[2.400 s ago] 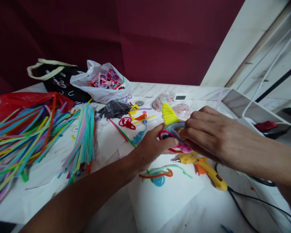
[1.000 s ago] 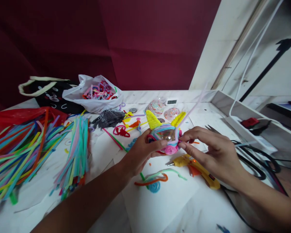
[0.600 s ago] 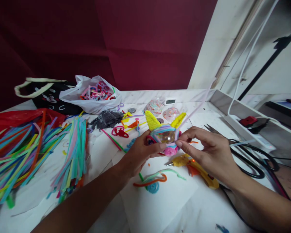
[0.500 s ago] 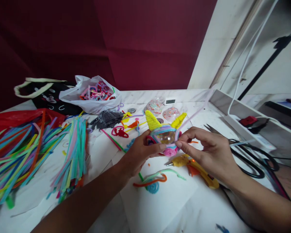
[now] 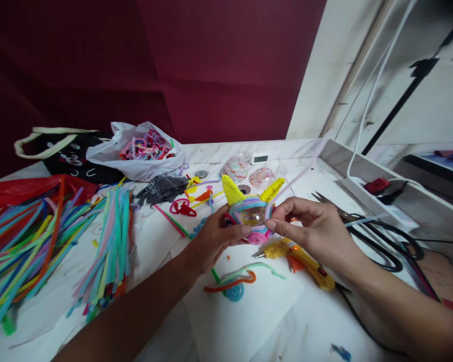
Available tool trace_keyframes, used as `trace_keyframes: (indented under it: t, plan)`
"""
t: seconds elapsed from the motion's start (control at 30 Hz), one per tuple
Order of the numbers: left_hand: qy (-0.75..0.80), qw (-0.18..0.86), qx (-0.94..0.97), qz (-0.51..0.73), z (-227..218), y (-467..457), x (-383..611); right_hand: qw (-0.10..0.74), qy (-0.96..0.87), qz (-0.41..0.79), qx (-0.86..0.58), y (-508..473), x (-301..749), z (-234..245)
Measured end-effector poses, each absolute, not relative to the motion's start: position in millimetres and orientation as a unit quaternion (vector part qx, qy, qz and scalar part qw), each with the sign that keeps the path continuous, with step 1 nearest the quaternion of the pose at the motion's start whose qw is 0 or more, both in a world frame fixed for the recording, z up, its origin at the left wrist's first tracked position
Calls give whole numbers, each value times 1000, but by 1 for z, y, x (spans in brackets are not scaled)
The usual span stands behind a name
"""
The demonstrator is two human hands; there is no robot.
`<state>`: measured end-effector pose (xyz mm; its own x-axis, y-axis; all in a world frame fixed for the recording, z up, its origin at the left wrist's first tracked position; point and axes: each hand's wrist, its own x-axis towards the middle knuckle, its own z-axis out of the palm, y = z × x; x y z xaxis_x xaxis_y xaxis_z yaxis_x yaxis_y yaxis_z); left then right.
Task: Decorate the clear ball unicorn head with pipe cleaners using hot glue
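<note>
My left hand (image 5: 213,236) is closed on the left side of a clear ball (image 5: 253,216) wrapped in pastel pipe cleaners. Two yellow pipe-cleaner horns (image 5: 232,191) stick up from it, and a pink coil (image 5: 258,237) sits at its lower front. At the ball's right edge, my right hand (image 5: 309,221) pinches a lilac pipe cleaner (image 5: 296,176). Its long free end runs up and to the right. Below the right hand lies a yellow glue gun (image 5: 305,259) with a small red light. The fingers cover part of the ball's sides.
Pipe-cleaner bundles (image 5: 115,236) lie at the left near a red bag (image 5: 22,186). Behind stand a white plastic bag (image 5: 109,163) of scraps and a black tote (image 5: 71,161). Scissors (image 5: 370,231) lie at the right. White paper (image 5: 249,311) bears a blue coil (image 5: 234,291).
The whole view has shifted slightly, so everything sits a little further left. Both hands keep the same hold on the wrapped ball and the lilac pipe cleaner.
</note>
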<state>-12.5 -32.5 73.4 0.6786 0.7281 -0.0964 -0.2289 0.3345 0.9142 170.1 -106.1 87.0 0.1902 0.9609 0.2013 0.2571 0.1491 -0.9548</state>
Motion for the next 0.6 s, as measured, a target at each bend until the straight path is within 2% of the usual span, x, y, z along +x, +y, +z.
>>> trace_keyframes:
  t: [0.27, 0.6]
  plan:
    - [256, 793, 468, 293, 65, -29, -14, 588, -501, 399, -494, -104, 182, 90]
    - [244, 800, 462, 295, 61, -28, -12, 606, -486, 405, -482, -99, 178, 82]
